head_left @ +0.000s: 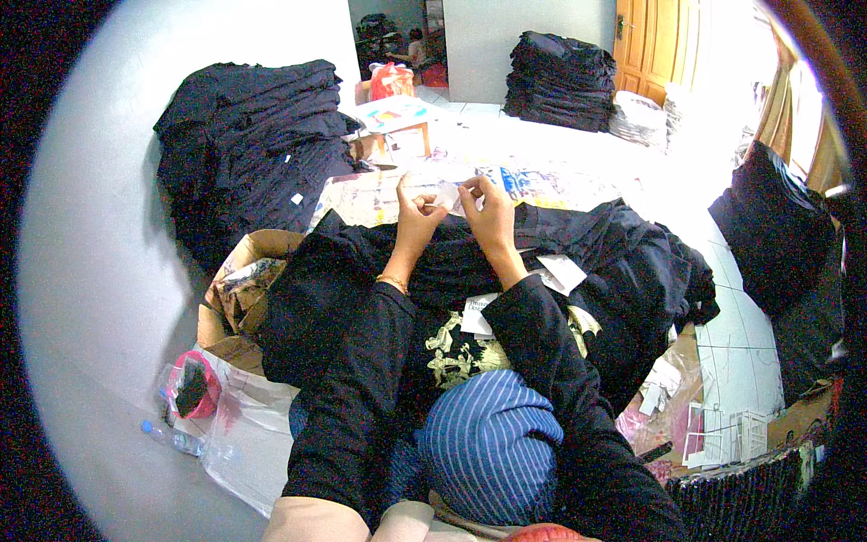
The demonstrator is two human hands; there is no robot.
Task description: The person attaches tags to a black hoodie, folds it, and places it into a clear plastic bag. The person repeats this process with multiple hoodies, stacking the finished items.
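Both hands are raised above the far edge of a pile of black garments (578,244). Pinched between the fingertips of my left hand (420,226) is a small whitish, partly see-through piece (447,193), perhaps a label or a bit of plastic. My right hand (490,217) closes its thumb and forefinger at the other side of it. White card tags (562,273) lie on the black cloth near my right wrist. Another tag (479,314) rests lower, beside a pale yellow print (456,355) on the top garment. Rounded blue striped cloth (492,443) sits between my forearms.
A tall heap of black garments (244,144) leans at the left wall, above an open cardboard box (244,280). Below are a pink basket (196,386) and a plastic bottle (172,438). A low table (395,115) and a folded black stack (560,81) stand farther off.
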